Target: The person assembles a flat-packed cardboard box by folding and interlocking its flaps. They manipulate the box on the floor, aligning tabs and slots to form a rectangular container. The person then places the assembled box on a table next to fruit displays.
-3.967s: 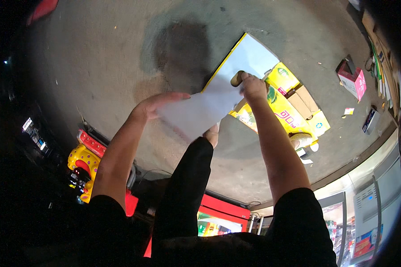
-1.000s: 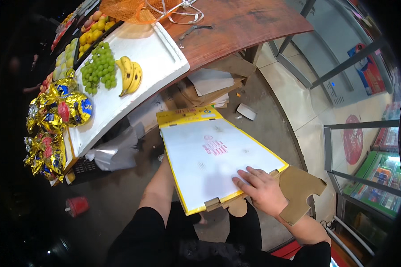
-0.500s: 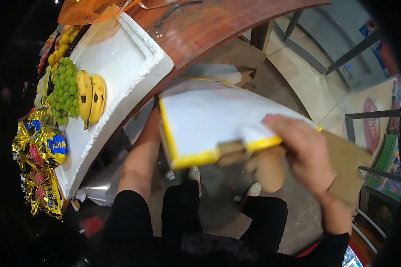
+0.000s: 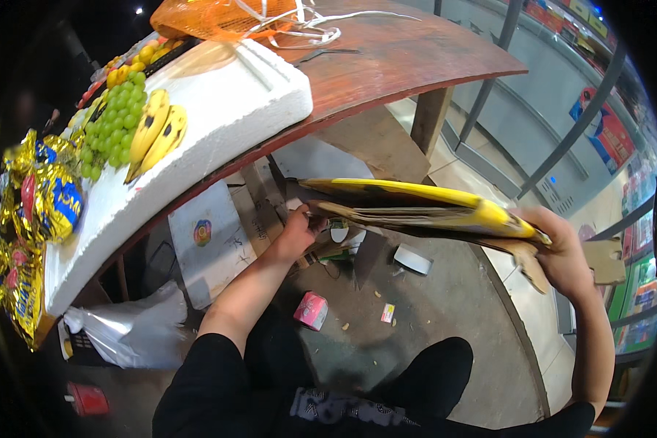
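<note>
A flattened cardboard box (image 4: 423, 193) with yellow edges and brown folded layers hangs between my hands, seen almost edge-on, under the table's front edge. My right hand (image 4: 561, 250) is closed round its right end, where a torn brown flap sticks out below. At its left end, my left hand (image 4: 298, 229) is closed on the corner; its fingertips are partly hidden. Behind and below the left hand lie more cardboard pieces and a white printed box panel (image 4: 210, 244).
A wooden table (image 4: 387, 58) curves overhead with a white foam lid (image 4: 219, 102), green grapes (image 4: 115, 128), bananas (image 4: 157, 135) and gold-wrapped packages (image 4: 47, 201). On the floor lie a pink box (image 4: 312, 310), a small white box (image 4: 413, 259) and a clear plastic bag (image 4: 135, 328). Metal shelving stands right.
The flattened box has tipped from showing its broad white face to nearly edge-on. My right hand has moved right, and my left hand has come into view at the box's left end.
</note>
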Motion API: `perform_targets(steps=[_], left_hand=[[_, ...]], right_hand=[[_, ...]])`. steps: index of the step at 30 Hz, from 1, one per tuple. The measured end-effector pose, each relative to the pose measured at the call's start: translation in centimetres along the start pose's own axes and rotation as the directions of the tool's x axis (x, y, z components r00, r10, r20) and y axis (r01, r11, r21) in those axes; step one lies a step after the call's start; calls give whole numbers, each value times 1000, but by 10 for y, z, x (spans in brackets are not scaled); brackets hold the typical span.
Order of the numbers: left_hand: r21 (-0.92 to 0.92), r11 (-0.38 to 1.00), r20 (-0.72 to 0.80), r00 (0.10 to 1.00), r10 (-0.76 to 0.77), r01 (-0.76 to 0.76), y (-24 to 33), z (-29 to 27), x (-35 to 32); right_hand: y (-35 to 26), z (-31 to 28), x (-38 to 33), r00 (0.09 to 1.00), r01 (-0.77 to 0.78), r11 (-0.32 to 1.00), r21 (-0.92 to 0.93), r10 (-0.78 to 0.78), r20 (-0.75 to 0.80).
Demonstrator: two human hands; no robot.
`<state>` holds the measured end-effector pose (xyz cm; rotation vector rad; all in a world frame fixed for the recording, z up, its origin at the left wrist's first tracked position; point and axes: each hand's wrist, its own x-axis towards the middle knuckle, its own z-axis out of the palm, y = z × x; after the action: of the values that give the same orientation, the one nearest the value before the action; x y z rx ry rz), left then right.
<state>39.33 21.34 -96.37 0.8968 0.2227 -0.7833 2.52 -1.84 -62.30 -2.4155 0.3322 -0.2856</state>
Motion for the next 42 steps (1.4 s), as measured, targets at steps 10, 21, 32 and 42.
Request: perform_targets(steps=[10,21,32,42], left_hand=[[6,981,-135,972,191,-192,79,53,-122],[20,943,-184,926,330,-333,118,-5,-242],[205,818,-348,741,574,-538,129,-45,-293],[207,698,-307,632,712,-685,164,-119,-222]], right_hand=[[-7,-65,-23,971,209,973,96,-196,-136],[11,-37,8,898,435,891,130,-421,-126],[33,39,29,752,651,728,216,-657,-51],[87,232,20,687,726,678,109,-715,-131]])
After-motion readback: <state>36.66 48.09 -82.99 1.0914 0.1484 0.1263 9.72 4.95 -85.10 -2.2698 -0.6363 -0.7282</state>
